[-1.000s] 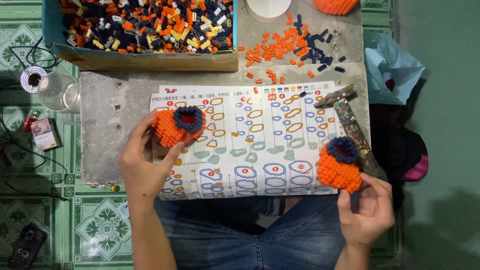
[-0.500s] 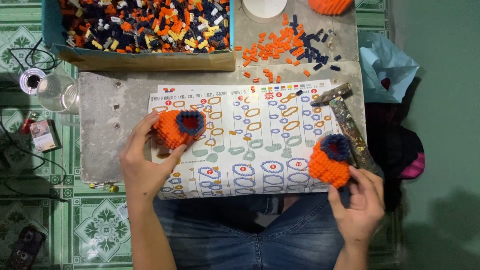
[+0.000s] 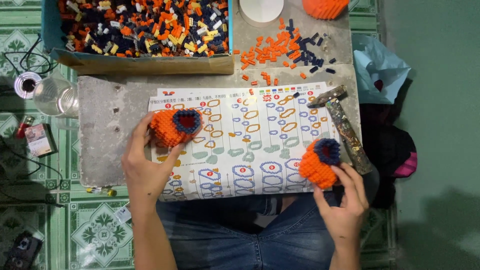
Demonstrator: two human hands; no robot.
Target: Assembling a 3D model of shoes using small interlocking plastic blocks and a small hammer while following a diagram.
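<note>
a: left hand (image 3: 145,167)?
b: centre-left of frame. fingers and thumb curled round an orange brick model (image 3: 172,127) with a dark blue ring and red centre on top. closed on it. model sits on the left part of the instruction sheet (image 3: 250,145).

a: right hand (image 3: 345,197)?
b: lower right. fingertips clamped on a second orange brick model (image 3: 319,162), same dark blue ring on top. it's at the sheet's right edge, low down.

a: the two models touching?
b: no, well apart, most of the sheet between them.

a: what carries it all?
b: grey tabletop (image 3: 100,130), slab-like. sheet lies flat across its middle, showing rows of ring-shaped diagrams.

a: other stuff?
b: cardboard box of mixed bricks (image 3: 145,25) upper left. loose orange and dark blue bricks (image 3: 280,50) scattered top centre-right. worn hammer (image 3: 345,127) just right of the sheet, near the right-hand model. clear plastic cup (image 3: 55,95) off the tabletop's left edge, on the tiled floor (image 3: 95,235). blue bag (image 3: 380,65) at right.

a: person?
b: seated, jeans visible bottom centre.
</note>
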